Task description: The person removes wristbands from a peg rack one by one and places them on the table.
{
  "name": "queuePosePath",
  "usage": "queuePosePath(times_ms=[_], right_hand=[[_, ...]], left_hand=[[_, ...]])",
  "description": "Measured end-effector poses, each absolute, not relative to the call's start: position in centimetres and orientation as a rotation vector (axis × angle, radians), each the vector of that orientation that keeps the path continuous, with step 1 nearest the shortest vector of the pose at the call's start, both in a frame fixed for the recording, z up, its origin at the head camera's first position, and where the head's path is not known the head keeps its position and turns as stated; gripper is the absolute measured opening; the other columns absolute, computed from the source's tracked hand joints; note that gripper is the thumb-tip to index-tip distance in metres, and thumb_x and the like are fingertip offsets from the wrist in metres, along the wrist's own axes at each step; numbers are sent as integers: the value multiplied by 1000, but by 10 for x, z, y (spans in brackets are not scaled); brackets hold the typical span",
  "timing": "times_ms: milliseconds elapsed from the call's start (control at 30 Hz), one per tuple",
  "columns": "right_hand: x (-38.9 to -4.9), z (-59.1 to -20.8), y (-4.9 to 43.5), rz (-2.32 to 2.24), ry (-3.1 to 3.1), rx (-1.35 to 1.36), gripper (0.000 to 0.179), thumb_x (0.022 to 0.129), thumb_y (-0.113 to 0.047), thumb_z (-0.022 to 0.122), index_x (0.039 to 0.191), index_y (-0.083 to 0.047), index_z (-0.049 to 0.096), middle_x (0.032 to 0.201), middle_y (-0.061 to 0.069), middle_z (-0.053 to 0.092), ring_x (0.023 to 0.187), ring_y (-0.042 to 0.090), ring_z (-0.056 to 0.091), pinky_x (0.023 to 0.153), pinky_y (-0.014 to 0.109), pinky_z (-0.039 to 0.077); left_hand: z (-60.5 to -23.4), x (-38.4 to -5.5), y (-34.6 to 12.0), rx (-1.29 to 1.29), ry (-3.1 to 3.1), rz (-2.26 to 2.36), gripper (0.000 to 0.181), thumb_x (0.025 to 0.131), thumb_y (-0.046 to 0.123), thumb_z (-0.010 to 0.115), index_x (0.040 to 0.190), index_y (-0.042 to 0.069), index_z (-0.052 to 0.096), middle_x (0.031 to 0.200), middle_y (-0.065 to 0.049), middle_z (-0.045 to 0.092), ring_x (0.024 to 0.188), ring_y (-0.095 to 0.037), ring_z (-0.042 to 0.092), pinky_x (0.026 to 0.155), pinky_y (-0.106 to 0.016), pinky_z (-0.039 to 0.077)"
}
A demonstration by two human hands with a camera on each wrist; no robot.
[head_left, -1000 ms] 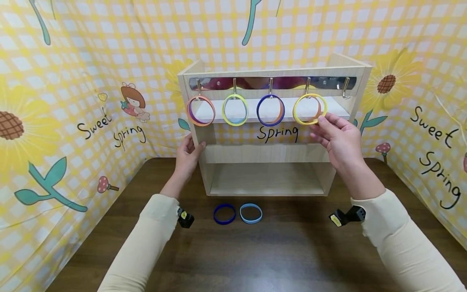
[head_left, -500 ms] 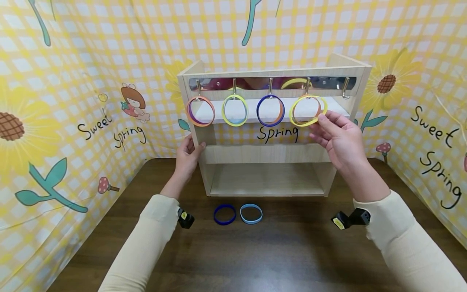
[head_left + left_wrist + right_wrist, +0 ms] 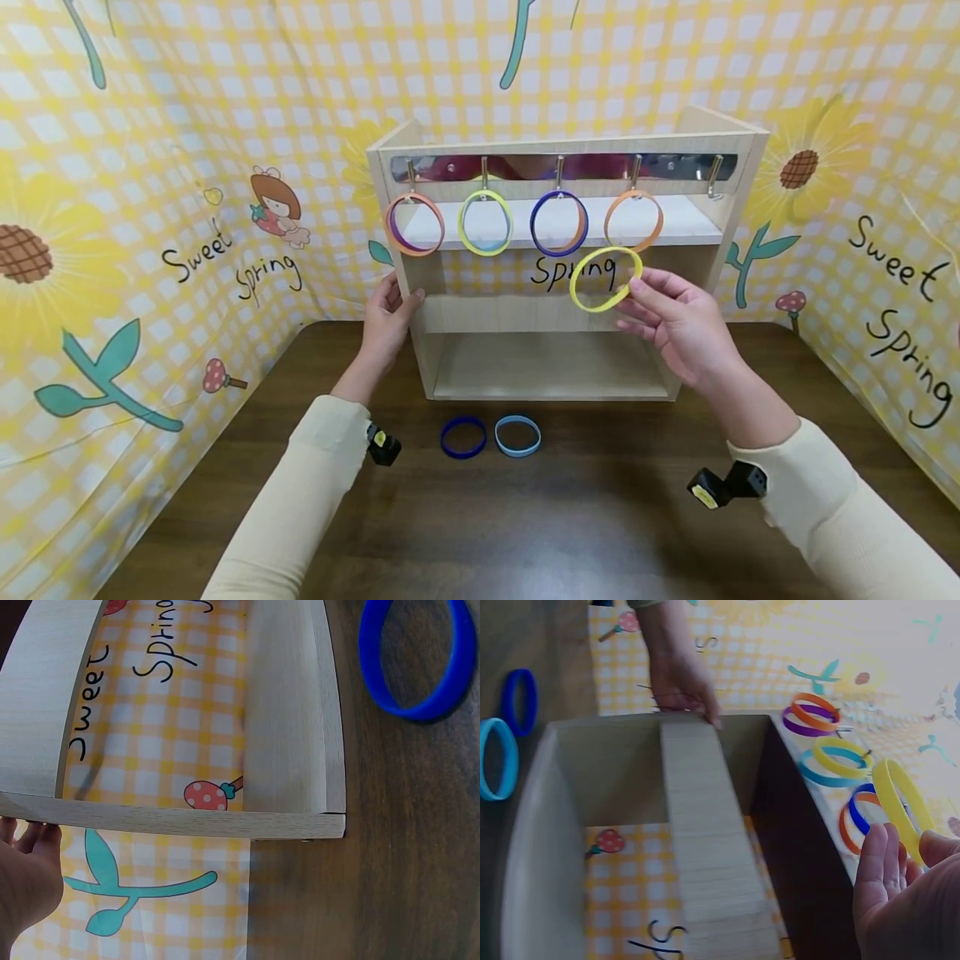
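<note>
In the head view my right hand pinches a yellow silicone wristband between thumb and fingers, in front of the wooden shelf and below its hook rail. The band is apart from the hooks. An orange wristband hangs on the fourth hook, just above it. My left hand grips the shelf's left side panel, thumb in front and fingers behind, partly hidden. Further left hang a dark blue wristband with an orange one behind, a lime wristband with a light blue one, and an orange-and-purple pair.
A dark blue wristband and a light blue wristband lie on the brown table before the shelf. The last hook is at the rail's right end. Checked cloth surrounds the table on the back and sides.
The yellow wristband has come off the fourth hook and moved down and slightly left in my right hand, leaving the orange one hanging there. My left hand stays on the side panel.
</note>
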State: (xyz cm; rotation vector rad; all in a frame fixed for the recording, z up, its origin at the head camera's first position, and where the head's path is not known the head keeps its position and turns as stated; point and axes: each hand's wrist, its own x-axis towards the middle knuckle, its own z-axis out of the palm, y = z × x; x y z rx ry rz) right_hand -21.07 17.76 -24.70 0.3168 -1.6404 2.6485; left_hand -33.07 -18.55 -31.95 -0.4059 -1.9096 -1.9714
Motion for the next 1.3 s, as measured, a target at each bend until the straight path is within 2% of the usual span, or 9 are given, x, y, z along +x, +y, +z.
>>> queuePosePath(times_ms=[133, 367, 600, 700, 833, 1033, 1167, 1300], right_hand=[[-209, -262, 177, 2663, -1693, 292, 8, 91, -14, 68, 98, -9, 69, 91, 4, 68, 82, 15, 68, 74, 31, 56], [-209, -289, 178, 2689, -1776, 222, 4, 92, -13, 66, 95, -11, 70, 89, 3, 71, 82, 15, 69, 74, 31, 56], [-208, -318, 179, 2646, -1942, 164, 4, 95, -13, 64, 96, -13, 68, 90, 1, 69, 86, 16, 69, 75, 33, 56], [-208, -330, 178, 2617, -2007, 154, 3, 95, -13, 64, 97, -13, 67, 91, 1, 67, 85, 16, 68, 77, 33, 56], [-208, -345, 177, 2617, -2049, 144, 4, 95, -11, 64, 99, -10, 64, 91, 2, 66, 84, 16, 68, 77, 35, 56], [-209, -370, 175, 2587, -2143, 87, 14, 95, -8, 62, 107, -1, 59, 93, 5, 66, 84, 16, 68, 76, 34, 56], [-211, -386, 175, 2591, -2166, 70, 20, 96, -5, 60, 112, 5, 55, 94, 5, 67, 82, 16, 68, 75, 33, 56], [-214, -398, 175, 2594, -2185, 65, 16, 95, -4, 60, 109, 4, 59, 92, 5, 68, 81, 15, 69, 73, 32, 57]], left_hand=[[-313, -325, -184, -402, -1908, -2004, 46, 94, 0, 58, 138, -5, 45, 133, -24, 54, 114, -21, 56, 94, -31, 47], [-302, -313, -180, -399, -1926, -2006, 47, 93, -2, 58, 138, -8, 44, 134, -29, 51, 117, -28, 54, 92, -30, 47], [-314, -328, -185, -430, -1898, -2019, 48, 94, -1, 58, 139, -7, 44, 135, -28, 51, 123, -37, 49, 94, -32, 46], [-319, -332, -186, -439, -1895, -2000, 48, 95, 0, 58, 139, -7, 43, 134, -26, 52, 120, -33, 52, 93, -30, 47], [-319, -331, -186, -439, -1890, -1985, 48, 94, 0, 58, 139, -6, 44, 133, -25, 53, 114, -24, 55, 92, -29, 47], [-318, -332, -186, -461, -1879, -2004, 49, 94, -1, 59, 141, -5, 43, 136, -27, 51, 122, -35, 51, 93, -29, 46], [-318, -332, -186, -454, -1890, -1992, 49, 94, 0, 59, 140, -5, 43, 135, -26, 52, 121, -33, 52, 93, -31, 46], [-320, -332, -187, -429, -1906, -1988, 48, 95, 1, 59, 139, -5, 44, 135, -26, 52, 120, -32, 52, 93, -31, 46]])
